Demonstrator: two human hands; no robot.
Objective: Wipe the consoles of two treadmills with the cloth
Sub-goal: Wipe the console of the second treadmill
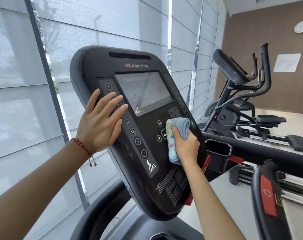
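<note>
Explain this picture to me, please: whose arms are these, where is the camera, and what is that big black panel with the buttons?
There is no robot here. A person wears one wide-angle camera on the head, looking forward and down, so you see that person's own two arms reaching out.

The black panel is a treadmill console: a screen in the middle, and a column of round numbered buttons down its left side.

The left hand rests flat on the console's left edge, fingers straight, covering some of those buttons; it seems to steady the panel. The right hand grips a light blue cloth with coloured dots and presses it against the console below the screen, towards the right.

Behind, on the right, stands another exercise machine, with a round clock on the brown wall.
</note>
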